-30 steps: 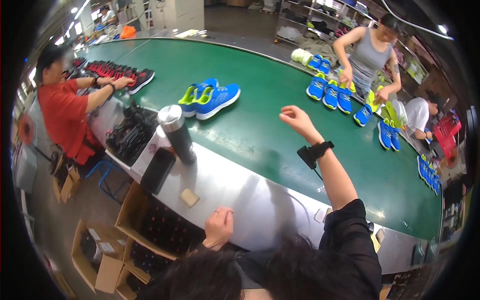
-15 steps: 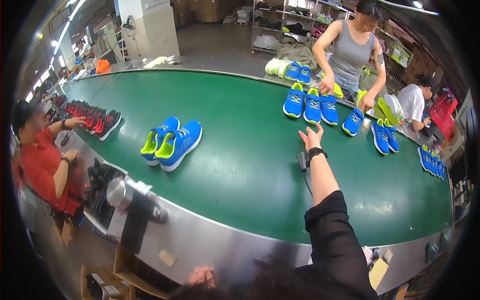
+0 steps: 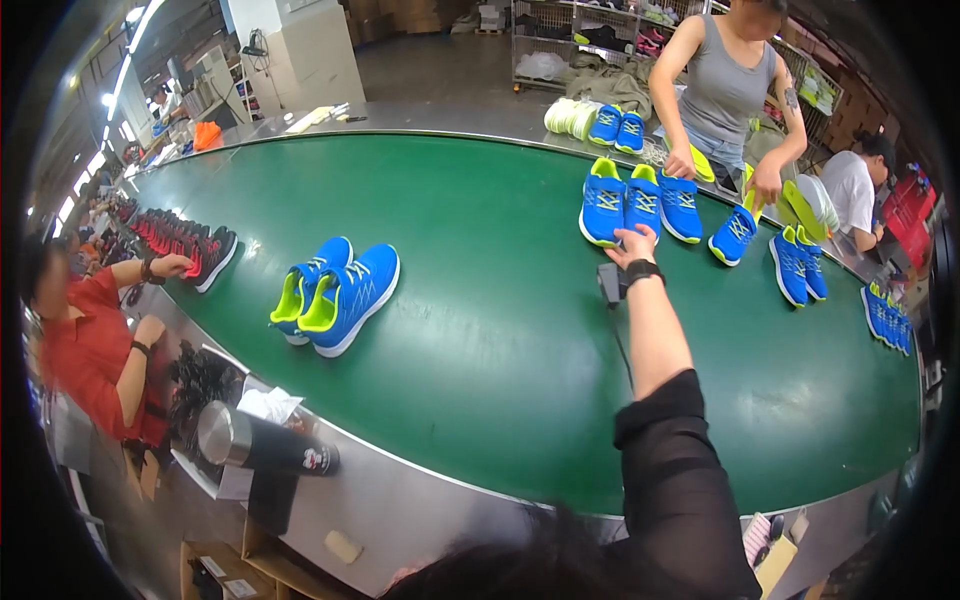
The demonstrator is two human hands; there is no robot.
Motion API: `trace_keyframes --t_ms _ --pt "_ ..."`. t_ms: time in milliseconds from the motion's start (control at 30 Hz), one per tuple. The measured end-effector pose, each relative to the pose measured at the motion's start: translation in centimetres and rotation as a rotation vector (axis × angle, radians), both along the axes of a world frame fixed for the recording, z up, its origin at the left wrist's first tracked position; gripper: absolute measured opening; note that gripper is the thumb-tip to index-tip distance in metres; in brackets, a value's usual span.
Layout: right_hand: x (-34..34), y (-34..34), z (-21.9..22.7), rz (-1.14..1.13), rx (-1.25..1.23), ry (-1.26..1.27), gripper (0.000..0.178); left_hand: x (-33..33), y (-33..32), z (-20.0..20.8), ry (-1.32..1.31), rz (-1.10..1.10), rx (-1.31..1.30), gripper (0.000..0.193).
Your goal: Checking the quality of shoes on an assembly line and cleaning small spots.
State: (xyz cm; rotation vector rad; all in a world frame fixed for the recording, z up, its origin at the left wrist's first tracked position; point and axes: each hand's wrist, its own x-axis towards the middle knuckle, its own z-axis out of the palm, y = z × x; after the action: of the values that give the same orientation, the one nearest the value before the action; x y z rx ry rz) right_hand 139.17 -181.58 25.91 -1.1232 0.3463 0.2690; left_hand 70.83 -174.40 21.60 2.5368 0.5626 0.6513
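Observation:
My right hand (image 3: 634, 246) reaches across the green belt (image 3: 480, 400), fingers bent over the toe of a blue sneaker (image 3: 642, 196) with a lime lining. A second blue sneaker (image 3: 602, 205) stands close against it on the left. To the right, another blue sneaker (image 3: 680, 212) stands near a co-worker's hand. On my wrist sits a dark band with a small black device (image 3: 609, 284) and a cable. My left hand does not show. Left of centre, a pair of blue sneakers (image 3: 352, 300) stands on the belt.
A co-worker in grey (image 3: 730, 80) holds a blue sneaker (image 3: 735, 235) across the belt. More blue sneakers (image 3: 797, 265) stand at right. At left are black-and-red shoes (image 3: 205, 255), a person in red (image 3: 95, 350) and a dark tumbler (image 3: 265, 440) on the metal edge.
My right hand has gone forward from spread fingers short of the sneakers to the toe of one. My left hand has dropped out of view. The view has shifted slightly.

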Motion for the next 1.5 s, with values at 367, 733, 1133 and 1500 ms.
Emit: trace_keyframes --t_ms 367,733,1133,1500 --pt "-25.3 -28.3 9.8 0.93 -0.589 0.084 0.036 -1.4 -6.5 10.3 -0.065 0.136 -0.118 0.003" --pt "-29.1 -15.4 12.1 0.915 -1.8 -1.296 0.026 -2.2 -7.9 10.6 -0.128 0.123 -0.086 0.007" --pt "-39.4 -15.7 15.8 1.025 -1.253 -1.799 0.016 -2.8 -8.5 18.3 -0.197 0.017 -0.713 0.011" --pt "-50.8 -19.5 14.6 0.69 -0.836 -1.633 0.027 -1.7 -13.0 18.2 -0.198 -0.157 0.021 0.025"
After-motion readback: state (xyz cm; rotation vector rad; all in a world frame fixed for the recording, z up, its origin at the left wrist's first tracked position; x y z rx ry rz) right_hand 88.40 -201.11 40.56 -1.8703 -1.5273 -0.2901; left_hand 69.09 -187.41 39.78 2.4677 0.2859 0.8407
